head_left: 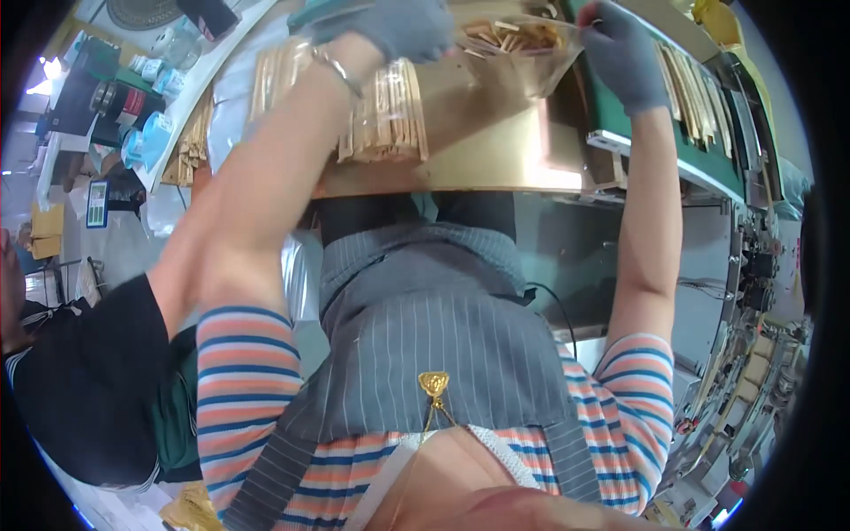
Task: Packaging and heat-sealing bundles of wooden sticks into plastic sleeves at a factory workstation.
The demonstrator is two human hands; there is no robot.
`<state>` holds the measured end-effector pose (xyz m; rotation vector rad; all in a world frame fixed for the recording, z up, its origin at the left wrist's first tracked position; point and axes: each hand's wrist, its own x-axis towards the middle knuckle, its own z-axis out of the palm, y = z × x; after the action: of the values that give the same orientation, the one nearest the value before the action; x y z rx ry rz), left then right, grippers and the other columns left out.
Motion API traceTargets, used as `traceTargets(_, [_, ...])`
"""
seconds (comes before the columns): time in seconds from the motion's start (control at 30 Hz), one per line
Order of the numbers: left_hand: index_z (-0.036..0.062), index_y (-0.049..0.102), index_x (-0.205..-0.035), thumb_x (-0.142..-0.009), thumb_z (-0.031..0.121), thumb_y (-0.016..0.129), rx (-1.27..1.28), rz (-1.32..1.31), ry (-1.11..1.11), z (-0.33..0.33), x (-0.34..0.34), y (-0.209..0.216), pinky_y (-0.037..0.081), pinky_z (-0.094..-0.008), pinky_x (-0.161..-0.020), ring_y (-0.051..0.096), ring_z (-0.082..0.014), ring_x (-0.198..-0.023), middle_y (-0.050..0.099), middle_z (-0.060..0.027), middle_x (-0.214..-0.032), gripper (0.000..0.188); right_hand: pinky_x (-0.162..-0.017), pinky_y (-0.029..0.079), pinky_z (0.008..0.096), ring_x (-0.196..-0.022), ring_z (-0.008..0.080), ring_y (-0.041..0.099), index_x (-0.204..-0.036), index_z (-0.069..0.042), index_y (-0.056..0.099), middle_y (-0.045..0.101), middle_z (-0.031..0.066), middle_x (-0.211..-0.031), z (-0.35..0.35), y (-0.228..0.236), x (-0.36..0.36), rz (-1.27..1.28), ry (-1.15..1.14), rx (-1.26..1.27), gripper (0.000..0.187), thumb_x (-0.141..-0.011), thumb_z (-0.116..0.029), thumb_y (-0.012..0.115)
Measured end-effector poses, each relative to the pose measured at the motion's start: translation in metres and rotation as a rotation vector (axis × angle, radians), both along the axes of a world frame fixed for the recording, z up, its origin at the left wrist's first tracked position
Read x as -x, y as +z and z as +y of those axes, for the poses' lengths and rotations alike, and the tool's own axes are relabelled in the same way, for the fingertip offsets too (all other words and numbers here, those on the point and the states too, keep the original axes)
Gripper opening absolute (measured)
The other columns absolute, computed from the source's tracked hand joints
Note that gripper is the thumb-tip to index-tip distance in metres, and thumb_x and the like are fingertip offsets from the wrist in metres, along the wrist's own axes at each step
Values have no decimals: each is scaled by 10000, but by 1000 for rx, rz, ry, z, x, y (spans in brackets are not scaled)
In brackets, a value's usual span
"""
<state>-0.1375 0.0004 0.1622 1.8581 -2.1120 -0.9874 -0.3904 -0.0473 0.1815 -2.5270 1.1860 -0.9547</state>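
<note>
My left hand (409, 28), in a grey glove, is over the far side of the worktable above rows of thin tan strips. It is smeared by motion, so its fingers do not show clearly. My right hand (622, 57), also gloved in grey, has its fingers curled inward at the table's far right. Its fingertips are beside the upper right edge of a clear plastic container or bag (542, 75) with loose brownish pieces (513, 37) in it. What those fingers hold, if anything, is hidden. A bundle of tan strips (382, 115) lies below my left wrist.
The shiny golden-brown tabletop (478, 164) is before me. On its right runs a green surface (611, 115) with more tan strips (695, 93). Jars and blue-lidded tubs (146, 137) crowd a white shelf at left. Another person's dark sleeve (97, 380) is close on my left.
</note>
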Motion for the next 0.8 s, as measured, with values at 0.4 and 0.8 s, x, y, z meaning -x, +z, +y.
traceTargets(0.4, [-53, 673, -924, -860, 107, 529, 325, 695, 205, 54, 35, 77, 429, -187, -475, 547, -52, -537, 602, -20, -619, 224, -521, 456, 355, -568, 315, 577, -826, -98, 559, 570, 119, -628, 13, 28, -15, -225, 384, 522, 230, -841, -316, 630])
traceTargets(0.8, [-20, 626, -1073, -703, 174, 780, 381, 852, 496, 11, -17, -95, 471, -275, -820, 596, -128, -856, 655, -68, -947, 445, -577, 473, 399, -677, 320, 623, -843, -75, 570, 630, 125, -711, -100, -80, -129, 316, 171, 436, 220, -889, -289, 559])
